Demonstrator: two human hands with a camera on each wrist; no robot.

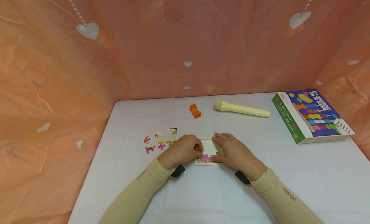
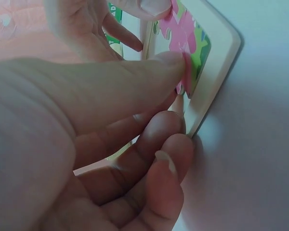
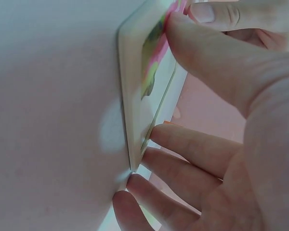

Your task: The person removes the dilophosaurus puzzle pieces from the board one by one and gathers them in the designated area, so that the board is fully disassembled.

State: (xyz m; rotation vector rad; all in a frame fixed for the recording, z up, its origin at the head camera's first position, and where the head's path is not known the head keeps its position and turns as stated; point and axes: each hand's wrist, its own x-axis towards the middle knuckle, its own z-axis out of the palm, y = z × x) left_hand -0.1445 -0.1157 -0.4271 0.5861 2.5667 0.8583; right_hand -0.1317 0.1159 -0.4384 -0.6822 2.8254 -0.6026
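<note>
A shallow cream puzzle tray [image 1: 208,147] lies on the table between the hands. Along its near side runs a row of pink and green puzzle pieces [image 1: 206,158], while the far part shows bare board. At the tray's left side, my left hand [image 1: 185,148] pinches a pink puzzle piece [image 2: 187,72] between thumb and index finger, by the row's left end. My right hand [image 1: 235,153] lies over the tray's right side. Its thumb presses on the pieces, and its fairly straight fingers [image 3: 197,142] rest along the tray's edge.
Several loose puzzle pieces [image 1: 160,142] lie left of the tray, partly behind the left hand. Farther back are an orange curved block [image 1: 195,111] and a pale yellow stick [image 1: 242,109] with a rounded end. A bead-set box [image 1: 313,116] stands at the back right.
</note>
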